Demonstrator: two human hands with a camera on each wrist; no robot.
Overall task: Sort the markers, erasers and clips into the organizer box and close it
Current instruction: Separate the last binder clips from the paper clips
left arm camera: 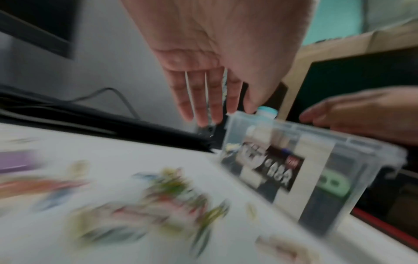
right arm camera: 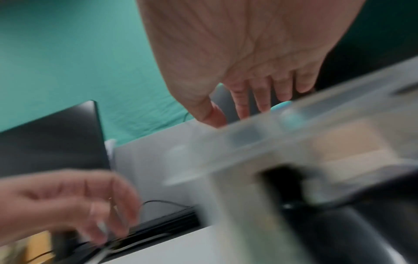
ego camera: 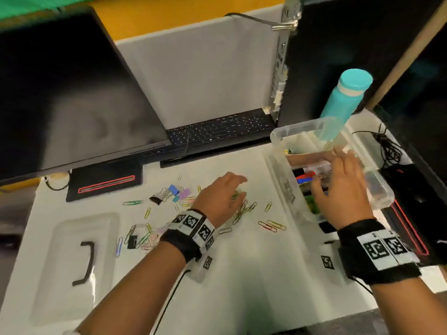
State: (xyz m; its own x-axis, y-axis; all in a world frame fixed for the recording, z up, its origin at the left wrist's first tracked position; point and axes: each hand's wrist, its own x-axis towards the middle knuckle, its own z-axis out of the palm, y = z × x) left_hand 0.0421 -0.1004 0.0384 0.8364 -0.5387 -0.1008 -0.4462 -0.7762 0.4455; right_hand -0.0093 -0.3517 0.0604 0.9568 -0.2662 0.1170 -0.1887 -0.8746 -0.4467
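The clear organizer box [ego camera: 275,139] stands open at the right of the white desk, with markers [ego camera: 305,177] and a green eraser [ego camera: 314,206] inside. My right hand [ego camera: 338,180] hovers flat over the box, fingers straight and empty; the right wrist view shows its fingertips [right arm camera: 260,96] just above the blurred rim [right arm camera: 294,134]. My left hand [ego camera: 232,189] hangs over a heap of coloured paper clips [ego camera: 244,209], and its fingers [left arm camera: 203,100] are straight and hold nothing. Binder clips [ego camera: 175,191] lie further left. The box's clear lid [ego camera: 72,262] lies at the near left.
A dark monitor [ego camera: 60,93] and a black keyboard [ego camera: 217,131] fill the back. A teal bottle [ego camera: 343,100] and a black computer tower [ego camera: 338,56] stand behind the box. Tangled cables [ego camera: 387,146] lie to its right. A black pad [ego camera: 106,182] sits under the monitor.
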